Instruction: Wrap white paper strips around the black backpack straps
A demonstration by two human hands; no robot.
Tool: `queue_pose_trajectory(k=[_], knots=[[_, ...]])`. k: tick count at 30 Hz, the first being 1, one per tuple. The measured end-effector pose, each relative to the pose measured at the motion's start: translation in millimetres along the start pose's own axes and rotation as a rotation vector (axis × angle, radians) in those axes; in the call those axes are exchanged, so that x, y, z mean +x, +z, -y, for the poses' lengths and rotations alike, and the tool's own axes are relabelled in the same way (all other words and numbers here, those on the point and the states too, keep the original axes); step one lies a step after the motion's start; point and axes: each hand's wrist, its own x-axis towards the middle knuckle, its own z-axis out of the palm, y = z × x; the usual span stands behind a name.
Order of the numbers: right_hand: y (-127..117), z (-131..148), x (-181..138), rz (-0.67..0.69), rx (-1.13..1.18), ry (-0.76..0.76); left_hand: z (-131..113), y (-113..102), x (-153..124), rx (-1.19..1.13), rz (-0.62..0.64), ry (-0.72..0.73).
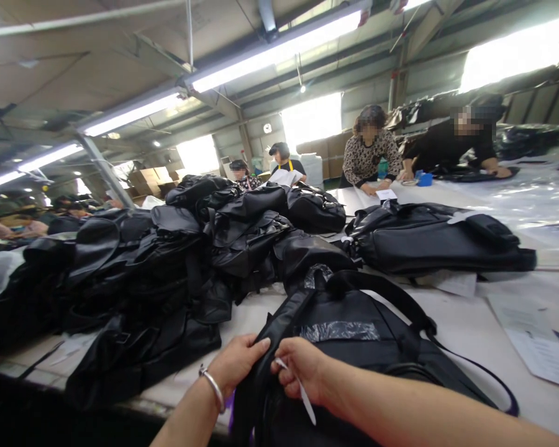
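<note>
While strap [256, 386] of black backpack [354, 357] on tabletop [475, 329] is clamped in left grip [237, 360], slim white piece [306, 402] is pinched in right grip [302, 367]; strap is best kept flat and steady.

The head camera looks forward and down, near the black bag [358, 351].

We lose the near end of the black backpack [349, 305] below the bottom edge. Its strap [289, 313] hides our left hand's [236, 363] fingers. We find the far-left people [30, 225] blurred, the printed sheet [528, 338] unreadable.
</note>
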Motion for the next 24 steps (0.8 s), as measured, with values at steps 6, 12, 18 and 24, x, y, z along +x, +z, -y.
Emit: queue_pose_trajectory(k=[6, 12, 18, 24], knots=[[2, -18, 6, -0.265, 0.063, -0.058, 20, 14, -7, -0.107, -0.004, 0.085], [0, -31, 12, -0.263, 0.026, -0.132, 32, 13, -26, -0.245, -0.165, 0.098], [-1, -30, 6, -0.184, -0.013, -0.125, 45, 21, -26, -0.410, -0.095, 0.110], [-28, -26, -14, -0.191, -0.509, -0.105, 48, 18, -23, -0.453, -0.142, 0.123]])
